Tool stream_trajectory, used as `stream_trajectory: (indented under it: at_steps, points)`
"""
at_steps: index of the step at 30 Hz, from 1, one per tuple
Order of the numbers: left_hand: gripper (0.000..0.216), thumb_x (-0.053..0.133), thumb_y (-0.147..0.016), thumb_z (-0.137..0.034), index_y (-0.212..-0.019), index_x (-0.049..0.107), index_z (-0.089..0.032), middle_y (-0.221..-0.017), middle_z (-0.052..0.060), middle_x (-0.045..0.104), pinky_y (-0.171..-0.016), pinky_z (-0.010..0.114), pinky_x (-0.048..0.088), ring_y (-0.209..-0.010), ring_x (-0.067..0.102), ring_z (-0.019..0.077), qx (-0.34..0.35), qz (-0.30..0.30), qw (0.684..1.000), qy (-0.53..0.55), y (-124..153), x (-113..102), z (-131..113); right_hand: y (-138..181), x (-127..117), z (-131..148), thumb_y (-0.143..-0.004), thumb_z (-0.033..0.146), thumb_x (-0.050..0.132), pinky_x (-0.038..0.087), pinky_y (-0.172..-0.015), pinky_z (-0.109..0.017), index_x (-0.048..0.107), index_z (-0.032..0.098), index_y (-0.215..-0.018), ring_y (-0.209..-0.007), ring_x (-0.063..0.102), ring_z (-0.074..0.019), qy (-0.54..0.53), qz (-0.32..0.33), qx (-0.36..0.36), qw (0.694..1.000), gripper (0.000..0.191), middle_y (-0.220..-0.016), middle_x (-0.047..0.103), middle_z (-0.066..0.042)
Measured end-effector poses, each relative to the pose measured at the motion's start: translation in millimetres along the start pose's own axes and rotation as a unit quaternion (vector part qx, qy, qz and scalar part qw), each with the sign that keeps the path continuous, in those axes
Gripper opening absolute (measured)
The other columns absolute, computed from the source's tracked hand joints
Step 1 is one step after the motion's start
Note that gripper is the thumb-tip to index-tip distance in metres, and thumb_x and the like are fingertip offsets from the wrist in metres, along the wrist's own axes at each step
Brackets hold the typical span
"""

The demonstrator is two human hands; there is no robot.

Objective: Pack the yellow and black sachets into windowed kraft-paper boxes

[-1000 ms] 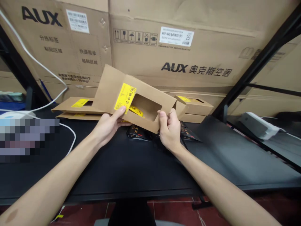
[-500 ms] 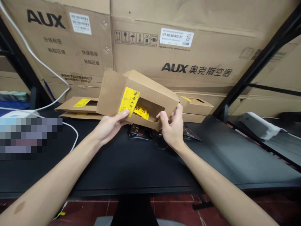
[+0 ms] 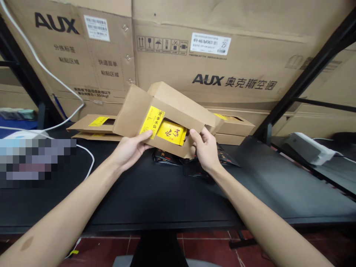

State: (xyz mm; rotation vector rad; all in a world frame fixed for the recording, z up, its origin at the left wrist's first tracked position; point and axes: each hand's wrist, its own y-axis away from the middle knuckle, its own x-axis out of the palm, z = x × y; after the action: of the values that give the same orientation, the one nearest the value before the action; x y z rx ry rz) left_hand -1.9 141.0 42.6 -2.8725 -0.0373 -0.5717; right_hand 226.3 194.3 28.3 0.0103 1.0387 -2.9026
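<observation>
Soft, even light — greyish sheen along black tabletop at right.

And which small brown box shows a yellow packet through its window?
The tilted box held by the left hand and right hand; visible windows on the boxes behind look dark.

The right hand partly hides the black packets.

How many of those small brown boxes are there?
5 visible: held box, between left hand and right hand; upper left box over lower left box; upper right box over lower right box. More may be hidden.
</observation>
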Motion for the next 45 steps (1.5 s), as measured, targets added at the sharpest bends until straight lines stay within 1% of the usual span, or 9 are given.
stream_trajectory:
  at_steps: [6, 11, 18, 24, 30, 35, 39, 42, 45]
  points:
    - [0.046, 0.083, -0.082, -0.023, -0.128, 0.078, -0.017, -0.129, 0.015, 0.079, -0.086, 0.037, 0.071, -0.125, 0.072, 0.0359, -0.002, -0.004, 1.000, 0.011, 0.2, 1.0, -1.3, 2.5, 2.4, 4.6, -0.081, 0.065, 0.078, 0.065, -0.096, -0.047, 0.067, 0.028, -0.125, -0.119, 0.072, -0.0265, -0.109, 0.031, 0.089, 0.990, 0.059, -0.136, 0.074, -0.008]
    - [0.044, 0.080, -0.084, -0.017, -0.127, 0.077, -0.013, -0.135, 0.017, 0.076, -0.074, 0.031, 0.072, -0.118, 0.076, 0.0329, -0.013, -0.008, 1.000, 0.019, 1.0, 3.2, -2.3, 7.3, 5.0, 10.1, -0.087, 0.067, 0.071, 0.064, -0.094, -0.042, 0.062, 0.033, -0.133, -0.120, 0.069, -0.0260, -0.116, 0.046, 0.111, 0.986, 0.058, -0.140, 0.070, -0.005]
    - [0.037, 0.077, -0.085, -0.014, -0.121, 0.077, -0.007, -0.124, 0.022, 0.080, -0.080, 0.042, 0.072, -0.114, 0.078, 0.0366, -0.010, -0.044, 0.999, 0.024, -0.1, 5.4, -3.8, 5.3, 0.6, 12.4, -0.084, 0.084, 0.062, 0.062, -0.076, -0.041, 0.079, 0.017, -0.091, -0.084, 0.074, -0.0245, -0.051, 0.075, 0.188, 0.978, 0.070, -0.082, 0.075, -0.009]
    - [0.029, 0.074, -0.084, -0.009, -0.112, 0.078, -0.007, -0.123, 0.021, 0.080, -0.078, 0.041, 0.072, -0.111, 0.078, 0.0339, 0.022, -0.102, 0.994, 0.020, -5.1, 1.1, -11.5, -3.5, -3.6, 14.1, -0.083, 0.073, 0.071, 0.063, -0.087, -0.042, 0.079, 0.019, -0.081, -0.081, 0.075, -0.0201, -0.061, -0.011, 0.115, 0.991, 0.055, -0.091, 0.080, -0.010]
    - [0.028, 0.067, -0.087, -0.007, -0.112, 0.076, -0.014, -0.127, 0.014, 0.079, -0.088, 0.043, 0.071, -0.124, 0.072, 0.0314, 0.071, -0.181, 0.980, 0.044, -12.6, -11.9, -26.4, -17.6, -21.1, 8.6, -0.083, 0.062, 0.075, 0.063, -0.088, -0.041, 0.079, 0.020, -0.091, -0.080, 0.073, -0.0171, -0.002, -0.115, 0.081, 0.990, 0.042, -0.099, 0.081, -0.008]
    - [0.019, 0.065, -0.089, -0.007, -0.103, 0.075, -0.016, -0.138, 0.013, 0.073, -0.094, 0.047, 0.069, -0.134, 0.066, 0.0316, 0.093, -0.227, 0.968, 0.050, -14.7, -16.7, -30.8, -16.0, -22.7, -2.5, -0.081, 0.050, 0.079, 0.061, -0.100, -0.045, 0.074, 0.019, -0.104, -0.099, 0.076, -0.0219, 0.069, -0.048, 0.104, 0.991, 0.039, -0.111, 0.080, -0.011]
    - [0.018, 0.064, -0.089, -0.004, -0.099, 0.073, -0.015, -0.137, 0.014, 0.073, -0.097, 0.050, 0.068, -0.133, 0.066, 0.0317, 0.098, -0.248, 0.962, 0.054, -14.0, -12.9, -28.2, -6.2, -13.3, -7.3, -0.077, 0.039, 0.084, 0.060, -0.101, -0.051, 0.066, 0.018, -0.130, -0.105, 0.075, -0.0257, 0.192, 0.050, 0.119, 0.973, 0.059, -0.132, 0.074, -0.016]
    - [0.018, 0.063, -0.089, -0.004, -0.098, 0.072, -0.017, -0.135, 0.013, 0.074, -0.098, 0.051, 0.067, -0.133, 0.067, 0.0313, 0.093, -0.249, 0.962, 0.065, -13.5, -9.3, -26.6, -1.1, -8.7, -5.9, -0.076, 0.034, 0.087, 0.056, -0.109, -0.055, 0.062, 0.018, -0.139, -0.125, 0.069, -0.0312, 0.290, 0.111, 0.058, 0.949, 0.070, -0.145, 0.067, -0.017]
    - [0.017, 0.065, -0.087, -0.004, -0.098, 0.072, -0.016, -0.128, 0.015, 0.077, -0.098, 0.051, 0.067, -0.131, 0.069, 0.0316, 0.106, -0.250, 0.960, 0.069, -15.1, -9.5, -26.5, -2.6, -11.3, -4.7, -0.076, 0.030, 0.087, 0.050, -0.116, -0.055, 0.065, 0.017, -0.136, -0.132, 0.065, -0.0327, 0.364, 0.113, -0.005, 0.925, 0.065, -0.140, 0.070, -0.016]
